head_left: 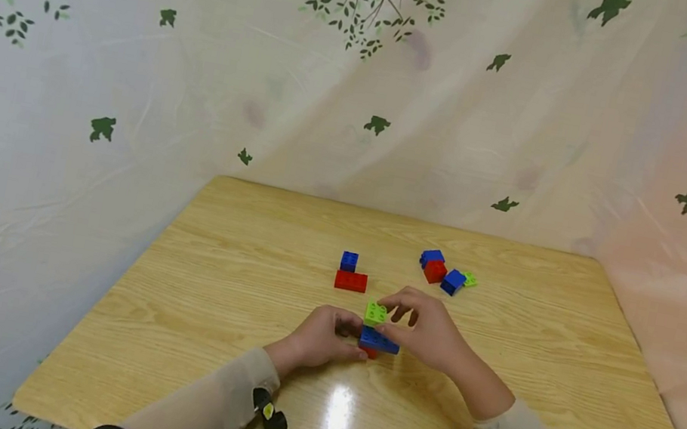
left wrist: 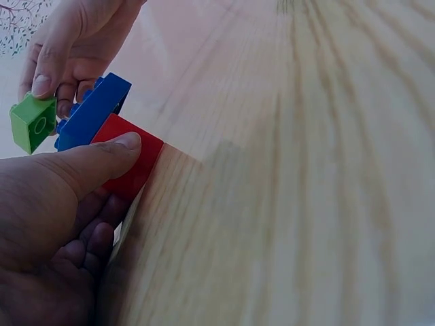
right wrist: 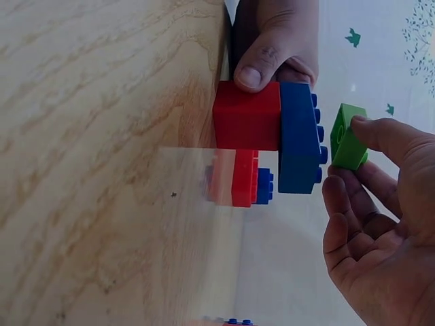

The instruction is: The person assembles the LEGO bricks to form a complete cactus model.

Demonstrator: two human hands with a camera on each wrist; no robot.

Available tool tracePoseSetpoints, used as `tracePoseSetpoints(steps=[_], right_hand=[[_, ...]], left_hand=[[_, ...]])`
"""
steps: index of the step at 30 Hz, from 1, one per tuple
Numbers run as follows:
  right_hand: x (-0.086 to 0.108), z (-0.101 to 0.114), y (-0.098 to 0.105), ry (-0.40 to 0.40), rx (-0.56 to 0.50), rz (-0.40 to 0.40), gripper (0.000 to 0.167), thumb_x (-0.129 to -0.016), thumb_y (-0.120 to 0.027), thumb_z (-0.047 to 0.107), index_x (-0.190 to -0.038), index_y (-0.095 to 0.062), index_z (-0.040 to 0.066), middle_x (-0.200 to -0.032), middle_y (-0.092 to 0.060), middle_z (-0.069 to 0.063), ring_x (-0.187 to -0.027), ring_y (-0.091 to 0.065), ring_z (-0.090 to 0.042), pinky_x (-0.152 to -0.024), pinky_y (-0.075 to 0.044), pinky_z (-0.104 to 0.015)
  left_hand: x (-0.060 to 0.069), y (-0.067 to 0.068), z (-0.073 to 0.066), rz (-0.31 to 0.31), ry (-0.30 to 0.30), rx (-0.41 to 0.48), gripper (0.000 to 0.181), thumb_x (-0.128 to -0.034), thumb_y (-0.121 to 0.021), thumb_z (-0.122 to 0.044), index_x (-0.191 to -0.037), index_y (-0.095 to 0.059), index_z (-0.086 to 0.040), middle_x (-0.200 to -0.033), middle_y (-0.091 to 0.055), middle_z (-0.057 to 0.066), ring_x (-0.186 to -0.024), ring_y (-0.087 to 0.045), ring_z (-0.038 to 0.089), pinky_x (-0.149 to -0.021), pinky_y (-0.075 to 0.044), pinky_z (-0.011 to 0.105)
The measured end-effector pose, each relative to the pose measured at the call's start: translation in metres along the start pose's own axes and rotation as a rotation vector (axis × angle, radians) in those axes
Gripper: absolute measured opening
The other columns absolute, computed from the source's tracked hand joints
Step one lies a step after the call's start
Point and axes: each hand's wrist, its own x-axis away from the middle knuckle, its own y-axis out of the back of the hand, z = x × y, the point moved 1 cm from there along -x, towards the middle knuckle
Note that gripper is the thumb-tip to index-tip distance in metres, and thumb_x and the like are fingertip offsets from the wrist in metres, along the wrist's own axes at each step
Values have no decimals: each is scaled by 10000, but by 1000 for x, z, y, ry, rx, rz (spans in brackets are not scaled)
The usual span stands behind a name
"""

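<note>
My left hand [head_left: 322, 337] grips a red building brick [right wrist: 246, 115] that stands on the table, its thumb [left wrist: 122, 151] against the side. On top of that brick sits a longer blue brick [head_left: 379, 340], which juts out to the right with its studs up. A light green brick [head_left: 376, 314] is pinched between the thumb and fingers of my right hand [head_left: 430, 329]. In the right wrist view a small gap shows between the green brick and the blue studs, and the green brick is slightly tilted.
Behind the hands, a long red brick [head_left: 351, 282] lies with a blue brick [head_left: 349, 261] at its far side. Farther right is a loose group: a red brick [head_left: 434, 271], a blue brick [head_left: 453, 282], another blue piece [head_left: 432, 258] and a green one [head_left: 471, 279]. A printed cloth [head_left: 327, 150] hangs behind the table.
</note>
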Motion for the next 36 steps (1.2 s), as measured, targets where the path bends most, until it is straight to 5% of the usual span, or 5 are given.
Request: tracePoseSetpoints(steps=[8, 36], right_hand=[[4, -2, -4, -6, -11, 15, 310, -899, -862, 273, -1192, -763, 262, -1058, -674, 143, -923, -632, -117, -768, -547, -328], [10, -4, -15, 18, -21, 8, 300, -851, -894, 171, -1122, -785, 240, -1024, -675, 144, -950, -633, -113, -772, -566, -389]], left_hand=[[2, 0, -2, -7, 50, 42, 309, -828, -924, -249, -1109, -803, -205, -1004, -763, -149, -954, -707, 48, -901, -574, 287], [3, 1, -4, -6, 50, 40, 315, -821, -929, -221, -1108, -800, -201, -1019, -762, -145, -956, -706, 46, -900, -574, 281]])
